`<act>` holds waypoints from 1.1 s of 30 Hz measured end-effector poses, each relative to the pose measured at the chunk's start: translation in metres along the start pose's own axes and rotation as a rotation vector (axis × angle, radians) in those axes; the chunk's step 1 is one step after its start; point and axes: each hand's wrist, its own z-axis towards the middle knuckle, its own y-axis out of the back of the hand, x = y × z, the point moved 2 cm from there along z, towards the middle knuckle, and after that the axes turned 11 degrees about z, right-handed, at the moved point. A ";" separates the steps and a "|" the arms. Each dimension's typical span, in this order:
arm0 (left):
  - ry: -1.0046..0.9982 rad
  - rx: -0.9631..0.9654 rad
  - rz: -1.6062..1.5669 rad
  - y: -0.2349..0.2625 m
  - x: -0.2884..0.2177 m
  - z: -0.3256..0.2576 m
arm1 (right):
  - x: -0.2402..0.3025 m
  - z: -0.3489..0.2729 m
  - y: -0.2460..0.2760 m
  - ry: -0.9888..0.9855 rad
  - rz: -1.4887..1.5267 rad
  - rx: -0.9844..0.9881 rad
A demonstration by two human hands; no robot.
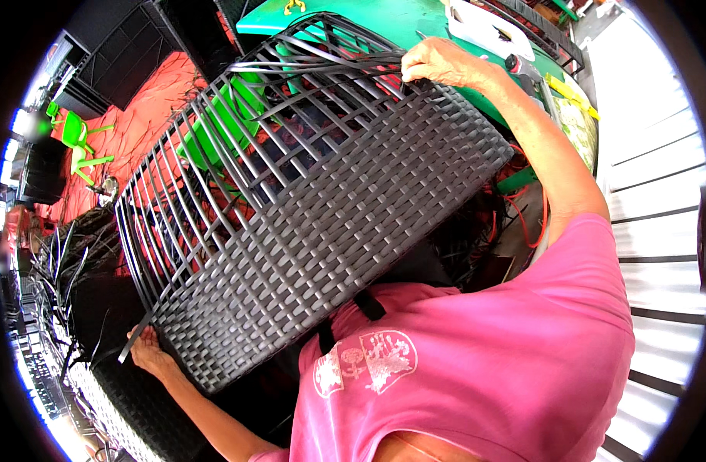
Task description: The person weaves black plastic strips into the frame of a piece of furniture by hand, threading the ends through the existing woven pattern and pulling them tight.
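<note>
A dark grey woven wicker panel (330,200) lies slantwise in front of my body. Its near part is tightly woven, while its far part shows bare upright strips with gaps between them. At the panel's far right edge, my right hand (445,63) is closed round a bundle of dark flat strips (361,61). My left hand (151,353) is at the near left corner, fingers bent around a flat strip (134,339) whose free end sticks out past them. Part of the left hand's grip is hidden.
Beyond the panel stands a green table (353,23) with a white container (488,29) on it. A green plastic chair (80,138) is on the red floor covering (153,123) at the left. Loose dark strips (68,254) pile up beside the panel.
</note>
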 end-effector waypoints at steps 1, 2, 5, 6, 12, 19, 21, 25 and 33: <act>-0.001 -0.006 0.000 -0.001 -0.005 -0.003 | 0.000 0.001 0.000 -0.020 -0.004 -0.001; -0.002 -0.032 0.007 -0.001 -0.008 -0.006 | 0.000 0.002 0.000 -0.033 0.009 0.035; -0.030 -0.112 0.012 0.005 -0.008 -0.004 | 0.007 0.005 0.000 -0.120 0.070 0.132; -0.013 -0.143 -0.006 0.000 -0.010 -0.005 | 0.000 0.005 -0.003 -0.142 0.123 0.115; 0.053 -0.312 -0.052 0.015 -0.021 -0.010 | 0.003 0.017 -0.022 -0.230 0.210 0.172; -0.474 -0.328 1.148 -0.012 -0.070 -0.063 | 0.028 0.006 -0.016 0.207 -0.373 -0.105; -0.585 -0.116 0.856 -0.064 -0.113 -0.103 | 0.053 0.009 -0.031 0.413 -0.323 -0.261; -0.997 0.471 0.546 -0.164 -0.142 -0.155 | 0.109 0.022 -0.075 0.526 -0.075 -0.055; -1.164 0.585 0.709 -0.250 -0.115 -0.156 | 0.117 0.044 -0.121 0.551 -0.094 -0.061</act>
